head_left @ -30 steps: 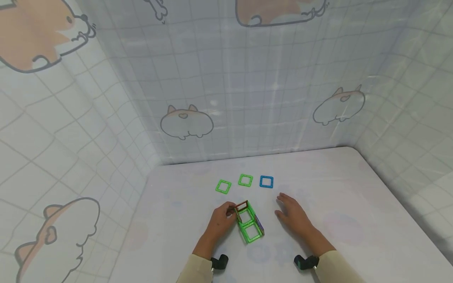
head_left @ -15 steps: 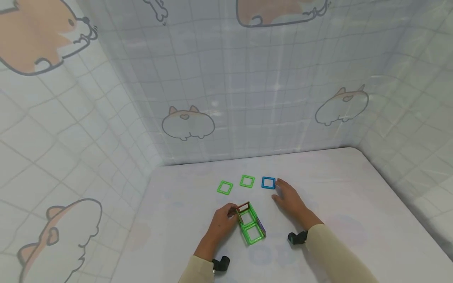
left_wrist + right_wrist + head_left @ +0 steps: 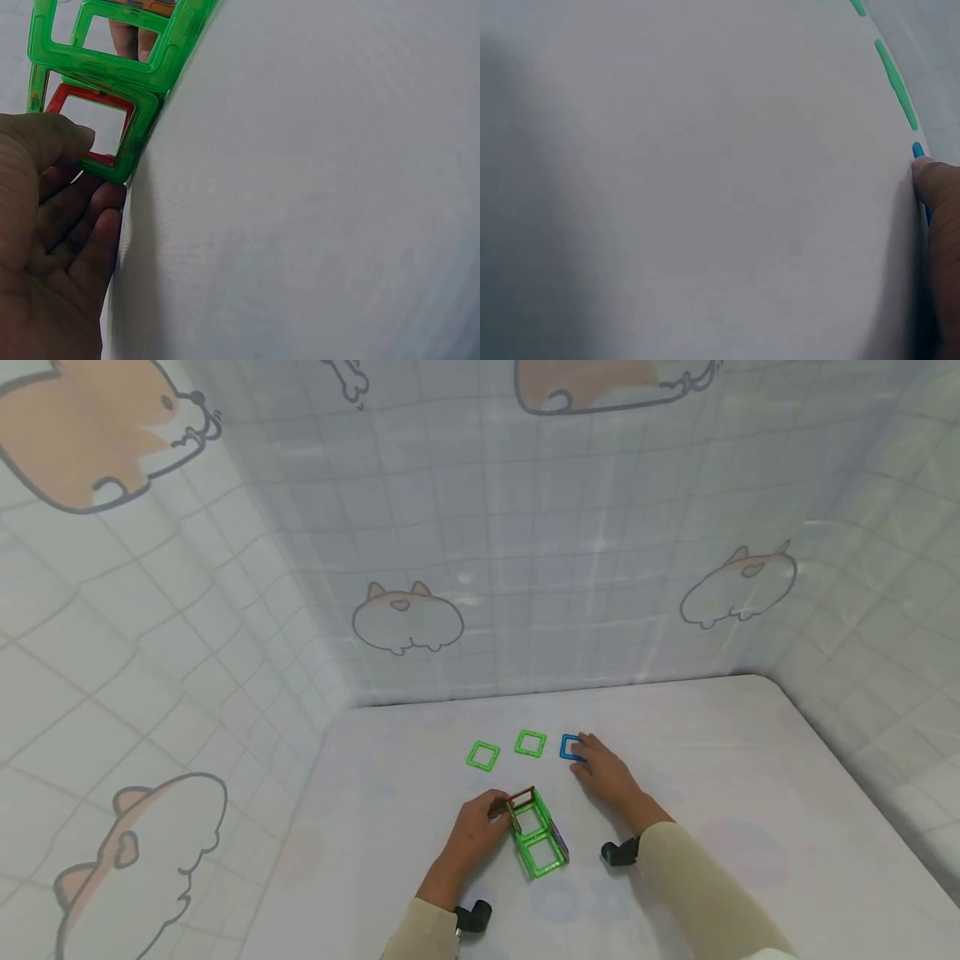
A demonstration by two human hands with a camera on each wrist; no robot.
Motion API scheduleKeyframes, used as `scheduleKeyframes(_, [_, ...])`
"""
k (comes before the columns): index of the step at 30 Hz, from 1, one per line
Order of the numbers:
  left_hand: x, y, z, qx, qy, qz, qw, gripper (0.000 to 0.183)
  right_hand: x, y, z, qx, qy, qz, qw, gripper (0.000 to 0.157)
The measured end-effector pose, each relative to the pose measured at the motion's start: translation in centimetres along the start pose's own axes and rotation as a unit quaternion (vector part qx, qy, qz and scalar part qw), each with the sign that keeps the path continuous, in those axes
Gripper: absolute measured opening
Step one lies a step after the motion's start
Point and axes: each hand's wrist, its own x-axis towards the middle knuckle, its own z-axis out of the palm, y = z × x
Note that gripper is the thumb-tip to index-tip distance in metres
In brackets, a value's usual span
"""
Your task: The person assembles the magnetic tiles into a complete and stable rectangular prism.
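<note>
Square magnetic tiles form a small box-like frame [image 3: 536, 837], mostly green with red and purple parts, on the white surface. My left hand [image 3: 472, 833] pinches its far left corner. In the left wrist view the thumb lies against a green tile [image 3: 139, 142] with a red tile [image 3: 129, 120] behind it. At the far side, my right hand [image 3: 609, 778] holds a blue square magnetic tile [image 3: 564, 748] flat on the surface, thumb at its near edge and fingers over its right part. The right wrist view shows the thumb [image 3: 931, 178] on the blue tile; the other fingers are hidden there.
Two loose green square tiles, one farther left [image 3: 478, 767] and one nearer the blue tile [image 3: 533, 733], lie flat in the back row. Cloth walls [image 3: 525, 543] with dog drawings enclose the white tabletop [image 3: 675, 718] behind and at the sides.
My right hand has moved forward and left from beside the frame to the blue tile, now covering its right part. The left hand keeps its hold on the frame.
</note>
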Motion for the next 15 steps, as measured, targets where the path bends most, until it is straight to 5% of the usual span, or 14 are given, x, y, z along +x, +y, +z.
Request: scheduleKeyframes(15, [-0.1,0.5,-0.1,-0.001,0.001,-0.008,1.0000,0.018,-1.2,-0.1,-0.7,-0.019,0.038,-0.018,0.999,0.036])
